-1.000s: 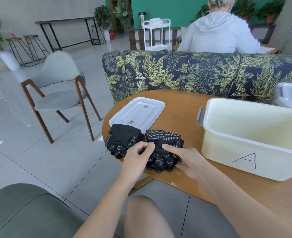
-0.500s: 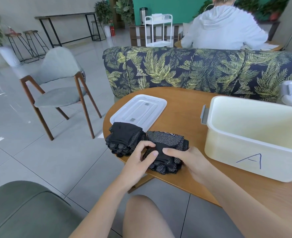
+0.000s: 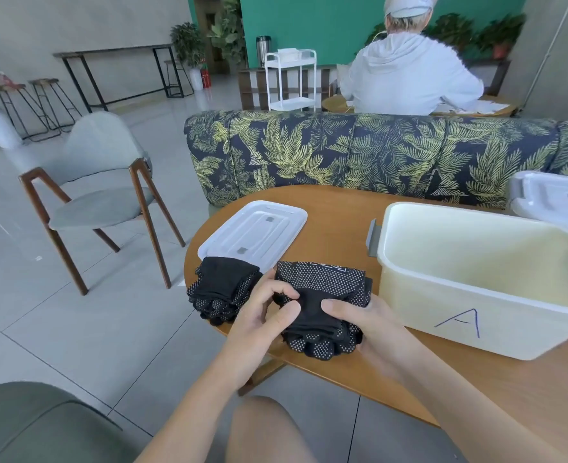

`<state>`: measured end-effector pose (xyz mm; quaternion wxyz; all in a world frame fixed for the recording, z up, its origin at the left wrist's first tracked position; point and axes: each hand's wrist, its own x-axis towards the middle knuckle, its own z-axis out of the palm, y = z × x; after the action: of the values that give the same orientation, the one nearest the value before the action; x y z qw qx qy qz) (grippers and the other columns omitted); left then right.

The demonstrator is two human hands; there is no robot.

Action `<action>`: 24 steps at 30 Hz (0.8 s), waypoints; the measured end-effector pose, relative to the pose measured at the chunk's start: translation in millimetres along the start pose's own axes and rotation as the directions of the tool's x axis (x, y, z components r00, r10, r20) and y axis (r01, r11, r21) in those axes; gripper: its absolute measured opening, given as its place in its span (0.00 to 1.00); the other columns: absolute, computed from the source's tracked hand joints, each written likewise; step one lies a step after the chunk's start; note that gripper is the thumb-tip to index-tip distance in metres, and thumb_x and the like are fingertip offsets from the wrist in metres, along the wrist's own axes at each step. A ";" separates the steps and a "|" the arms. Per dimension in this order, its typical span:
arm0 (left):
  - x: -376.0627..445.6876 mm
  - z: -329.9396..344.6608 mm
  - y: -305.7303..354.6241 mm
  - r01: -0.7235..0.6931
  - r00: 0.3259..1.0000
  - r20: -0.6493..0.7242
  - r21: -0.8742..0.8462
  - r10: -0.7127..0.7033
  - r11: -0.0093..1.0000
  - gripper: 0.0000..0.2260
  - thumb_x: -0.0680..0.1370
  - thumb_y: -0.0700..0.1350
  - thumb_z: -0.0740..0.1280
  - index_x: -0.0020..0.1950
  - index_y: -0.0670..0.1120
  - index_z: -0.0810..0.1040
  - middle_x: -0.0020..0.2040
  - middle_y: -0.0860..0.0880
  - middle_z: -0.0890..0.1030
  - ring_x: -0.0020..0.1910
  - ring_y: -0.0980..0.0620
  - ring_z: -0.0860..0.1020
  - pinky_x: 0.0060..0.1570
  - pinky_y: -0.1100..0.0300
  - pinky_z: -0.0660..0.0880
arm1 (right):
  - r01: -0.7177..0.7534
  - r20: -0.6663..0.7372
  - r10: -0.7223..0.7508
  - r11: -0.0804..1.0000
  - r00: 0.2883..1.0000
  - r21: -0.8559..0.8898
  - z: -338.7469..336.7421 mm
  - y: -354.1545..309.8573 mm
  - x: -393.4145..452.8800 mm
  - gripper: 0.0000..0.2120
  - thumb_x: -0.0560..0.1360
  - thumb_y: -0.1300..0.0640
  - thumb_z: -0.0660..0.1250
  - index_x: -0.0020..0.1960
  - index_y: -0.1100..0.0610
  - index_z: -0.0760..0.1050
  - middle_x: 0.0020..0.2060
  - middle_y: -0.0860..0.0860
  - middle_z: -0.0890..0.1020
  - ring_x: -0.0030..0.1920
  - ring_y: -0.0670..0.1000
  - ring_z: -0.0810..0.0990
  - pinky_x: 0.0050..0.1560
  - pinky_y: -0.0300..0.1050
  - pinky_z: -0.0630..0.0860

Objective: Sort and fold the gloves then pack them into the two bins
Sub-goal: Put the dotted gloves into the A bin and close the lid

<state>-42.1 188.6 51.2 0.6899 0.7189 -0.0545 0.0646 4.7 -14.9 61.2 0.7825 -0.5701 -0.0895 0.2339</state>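
Lifted since earlier: your right hand (image 3: 359,320) and left hand (image 3: 262,315) now both grip the folded glove bundle (image 3: 322,309) at the surface's near edge, beside bin A (image 3: 476,315). Second bundle (image 3: 222,290) waits left; packing likely next.

Probably a café or lounge: a leaf-print sofa (image 3: 359,155), bar stools (image 3: 25,105), a high counter table (image 3: 115,58), potted plants (image 3: 186,41).
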 end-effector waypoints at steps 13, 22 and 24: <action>21.0 32.5 113.4 -0.095 0.993 0.050 -0.189 0.106 0.977 0.23 0.60 0.58 0.85 0.49 0.49 0.86 0.56 0.42 0.82 0.56 0.42 0.80 0.53 0.53 0.79 | 0.235 0.088 -0.238 0.971 0.967 0.051 4.9 -97.8 -28.4 0.22 0.71 0.61 0.72 0.65 0.62 0.78 0.59 0.61 0.84 0.58 0.62 0.84 0.53 0.53 0.83; 114.3 126.5 163.1 -0.140 0.962 0.208 -0.174 0.175 0.975 0.11 0.67 0.50 0.78 0.49 0.52 0.85 0.52 0.48 0.81 0.50 0.48 0.80 0.47 0.54 0.78 | 0.312 -0.083 -0.312 0.950 0.946 -0.019 -78.5 -187.5 -41.9 0.10 0.75 0.59 0.73 0.54 0.63 0.84 0.55 0.65 0.84 0.51 0.62 0.83 0.50 0.57 0.75; 130.8 148.3 167.0 -0.102 0.960 0.240 -0.190 0.147 0.976 0.12 0.66 0.49 0.78 0.48 0.52 0.85 0.48 0.49 0.82 0.45 0.49 0.81 0.42 0.55 0.79 | 0.276 -0.140 -0.284 0.958 0.948 -0.074 -101.6 -201.6 -43.9 0.15 0.74 0.56 0.75 0.55 0.65 0.83 0.58 0.70 0.81 0.50 0.64 0.80 0.52 0.62 0.71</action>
<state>61.5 34.8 231.8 0.7326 0.6526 -0.1929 0.0110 60.8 -170.4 221.2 0.7967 -0.5882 -0.1171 0.0746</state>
